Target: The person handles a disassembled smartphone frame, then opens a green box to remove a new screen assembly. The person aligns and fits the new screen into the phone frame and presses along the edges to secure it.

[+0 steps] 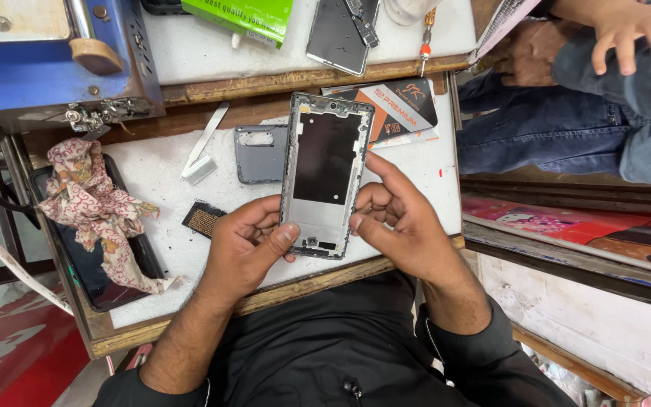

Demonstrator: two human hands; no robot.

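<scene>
Both my hands hold the phone frame (325,177).
Left hand (244,249) and right hand (401,222) pinch its lower edges; I'd keep it level, thumbs light.

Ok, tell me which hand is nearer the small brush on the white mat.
Left. The left hand lies just right of the brush; the right hand is beyond the phone frame.

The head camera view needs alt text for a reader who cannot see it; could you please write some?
Both hands, left hand and right hand, hold a bare phone frame upright over a white work surface. A grey back cover, a patterned cloth on a dark phone screen and a small brush lie nearby; another person's hand shows top right.
</scene>
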